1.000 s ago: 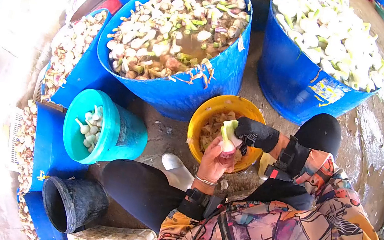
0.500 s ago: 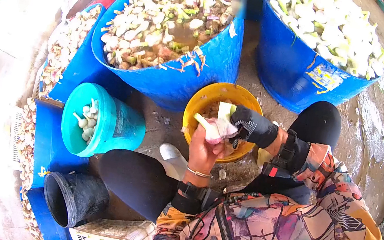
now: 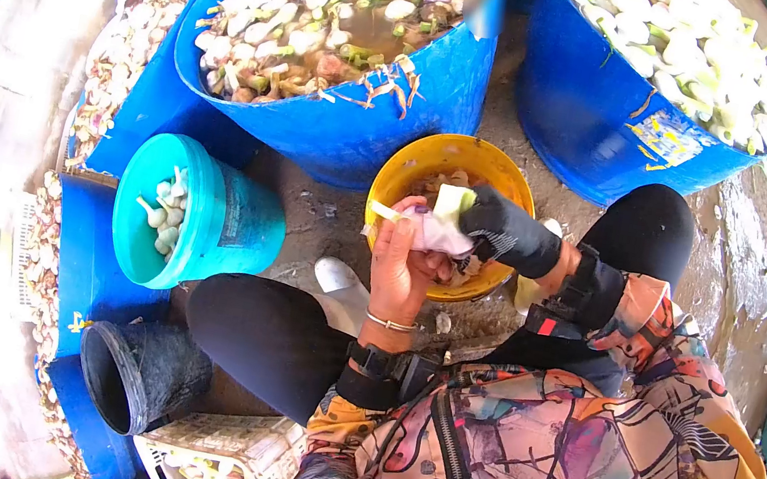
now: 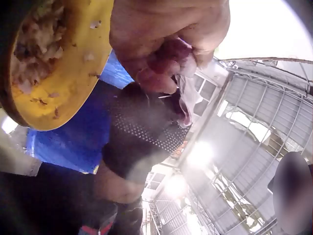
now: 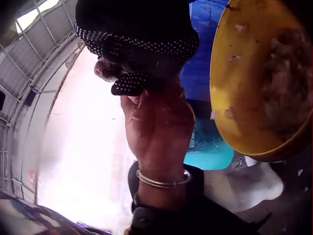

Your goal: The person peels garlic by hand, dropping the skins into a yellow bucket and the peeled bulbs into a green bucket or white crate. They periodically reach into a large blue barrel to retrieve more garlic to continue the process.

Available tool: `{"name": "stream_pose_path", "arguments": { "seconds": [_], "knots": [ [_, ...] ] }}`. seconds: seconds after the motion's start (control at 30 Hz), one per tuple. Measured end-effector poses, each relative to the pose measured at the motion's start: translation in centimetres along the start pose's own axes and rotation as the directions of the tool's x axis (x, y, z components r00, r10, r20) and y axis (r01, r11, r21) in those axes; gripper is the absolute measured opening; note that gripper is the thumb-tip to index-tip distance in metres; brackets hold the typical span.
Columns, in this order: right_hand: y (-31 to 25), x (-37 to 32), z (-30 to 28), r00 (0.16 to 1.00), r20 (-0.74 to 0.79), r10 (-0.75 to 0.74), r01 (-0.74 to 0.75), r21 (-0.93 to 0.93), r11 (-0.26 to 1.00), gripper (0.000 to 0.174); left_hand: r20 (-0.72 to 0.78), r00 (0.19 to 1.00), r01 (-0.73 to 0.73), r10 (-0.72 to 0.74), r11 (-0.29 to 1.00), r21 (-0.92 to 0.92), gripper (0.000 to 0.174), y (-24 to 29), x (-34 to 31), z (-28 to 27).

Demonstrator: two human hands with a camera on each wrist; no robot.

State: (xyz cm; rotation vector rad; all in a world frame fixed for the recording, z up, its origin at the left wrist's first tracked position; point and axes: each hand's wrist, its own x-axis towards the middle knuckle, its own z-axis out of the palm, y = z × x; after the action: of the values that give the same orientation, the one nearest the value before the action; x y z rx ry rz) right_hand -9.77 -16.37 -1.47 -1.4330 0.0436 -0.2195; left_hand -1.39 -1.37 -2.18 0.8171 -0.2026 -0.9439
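My bare left hand (image 3: 402, 265) holds a garlic bulb (image 3: 433, 234) above the yellow bucket (image 3: 397, 169), its pale stem end pointing left. My right hand (image 3: 514, 233), in a black glove with white grip dots, pinches pale green outer skin (image 3: 454, 201) at the bulb's right side. Close up in the left wrist view, purple garlic skin (image 4: 187, 100) hangs loose between the two hands. Gloved fingers (image 5: 134, 82) meet the left hand in the right wrist view, and the bulb is mostly hidden there. Peelings (image 4: 39, 46) lie inside the yellow bucket.
A large blue tub (image 3: 338, 146) of garlic in water stands ahead, and another blue tub (image 3: 576, 120) heaped with pale bulbs is ahead right. At left are a turquoise bucket (image 3: 250, 217) with bulbs, a black bucket (image 3: 169, 371) and a white crate (image 3: 219, 435).
The bulb turned in my left hand so its stem end points left. My right hand drew the green outer part away to the side. The head view shifted slightly.
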Motion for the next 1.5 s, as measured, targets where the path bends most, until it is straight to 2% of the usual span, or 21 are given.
{"name": "stream_pose_path", "arguments": {
  "seconds": [0.1,0.17,0.2,0.27,0.3,0.37,0.4,0.43,0.47,0.5,0.57,0.6,0.73,0.83,1.0,1.13,1.23,1.27,1.4,1.47,1.5],
  "knots": [
    [-0.5,0.0,-0.7,0.987,-0.025,-0.157,0.159,0.073,0.985,0.024,0.147,0.987,0.083,-0.059,0.983,-0.166,0.044,0.4,0.0,-0.1],
    [0.3,0.1,-1.4,0.994,-0.104,-0.04,0.07,0.305,0.95,0.024,0.222,0.971,0.144,-0.088,0.957,-0.25,0.045,0.5,0.1,0.0],
    [-2.9,0.1,-1.2,0.967,-0.108,-0.231,0.186,-0.322,0.928,0.02,0.219,0.972,0.152,-0.088,0.944,-0.293,0.044,1.0,-0.2,0.6],
    [-2.0,-0.1,-2.4,0.885,-0.389,-0.257,0.134,-0.315,0.94,0.015,0.294,0.952,0.189,-0.085,0.919,-0.346,0.045,1.0,-0.3,-0.1],
    [-3.2,0.4,-3.6,0.794,-0.201,-0.574,0.222,-0.783,0.581,0.015,0.33,0.94,0.208,-0.08,0.905,-0.371,0.045,0.9,-0.2,-0.8],
    [-6.1,1.5,-5.3,0.802,-0.058,-0.594,0.368,-0.736,0.569,0.018,0.296,0.953,0.181,-0.067,0.908,-0.378,0.044,0.9,-0.1,-1.7],
    [-5.6,1.6,-5.5,0.937,-0.178,-0.301,0.167,-0.529,0.832,0.019,0.25,0.966,0.14,-0.064,0.944,-0.3,0.044,1.3,-0.3,-1.2],
    [-4.5,1.5,-5.7,0.978,-0.206,0.041,-0.097,-0.269,0.958,0.02,0.204,0.977,0.105,-0.059,0.97,-0.22,0.044,1.4,-0.4,-0.8],
    [-2.1,1.4,-6.3,0.908,-0.085,0.41,-0.403,-0.444,0.801,0.034,0.223,0.975,0.046,-0.002,0.979,-0.196,0.044,1.4,0.0,-0.5],
    [-1.3,1.2,-4.4,0.975,-0.016,0.22,-0.053,-0.985,0.165,0.046,0.198,0.98,0.015,0.012,0.991,-0.134,0.044,1.5,0.0,-0.3],
    [0.6,0.5,-3.5,0.997,0.028,0.066,0.007,-0.955,0.296,0.053,0.141,0.989,-0.047,0.048,0.999,-0.008,0.045,1.8,-0.2,-0.2],
    [-0.4,0.9,-2.3,0.999,0.029,-0.046,0.043,-0.939,0.34,0.045,0.121,0.992,-0.032,0.035,0.999,-0.028,0.044,2.2,-0.3,-0.3],
    [-3.9,1.5,-0.8,0.989,0.112,-0.092,0.145,-0.755,0.639,0.021,0.018,0.995,-0.102,0.103,0.918,0.382,0.04,1.7,-0.2,-0.5],
    [-4.2,1.7,-0.5,0.977,0.186,-0.099,0.209,-0.796,0.569,0.015,0.019,0.991,-0.125,0.129,0.898,0.422,0.042,1.5,-0.2,0.0],
    [-3.4,1.1,-0.4,0.961,0.24,-0.14,0.275,-0.897,0.345,0.013,0.166,0.944,-0.318,0.284,0.662,0.679,0.041,0.2,0.6,-1.9],
    [-2.9,1.0,-1.2,0.971,0.168,-0.171,0.224,-0.887,0.404,0.008,0.017,0.998,-0.066,0.067,0.853,0.517,0.039,0.9,0.0,0.2],
    [-2.0,1.7,-1.9,0.968,0.136,-0.211,0.24,-0.748,0.619,0.007,0.106,0.99,0.058,-0.089,0.962,0.265,0.039,1.4,-0.4,1.2],
    [-2.3,1.0,-2.2,0.996,0.049,0.075,-0.026,-0.643,0.766,0.02,0.156,0.984,0.065,-0.089,0.987,0.149,0.038,1.1,-0.3,0.7],
    [-2.6,0.5,-1.3,0.994,-0.057,0.098,-0.112,-0.342,0.933,0.026,0.237,0.966,0.095,-0.099,0.995,0.029,0.051,1.4,-0.6,-0.2],
    [-3.5,0.4,-1.2,0.975,0.054,0.217,-0.203,-0.197,0.959,0.024,0.202,0.977,0.067,-0.073,0.997,0.034,0.053,1.3,-0.5,0.0],
    [-3.5,0.4,-1.2,0.981,0.064,0.185,-0.163,-0.25,0.954,0.025,0.187,0.981,0.053,-0.059,0.998,0.036,0.054,1.3,-0.4,0.2]
  ]
}}
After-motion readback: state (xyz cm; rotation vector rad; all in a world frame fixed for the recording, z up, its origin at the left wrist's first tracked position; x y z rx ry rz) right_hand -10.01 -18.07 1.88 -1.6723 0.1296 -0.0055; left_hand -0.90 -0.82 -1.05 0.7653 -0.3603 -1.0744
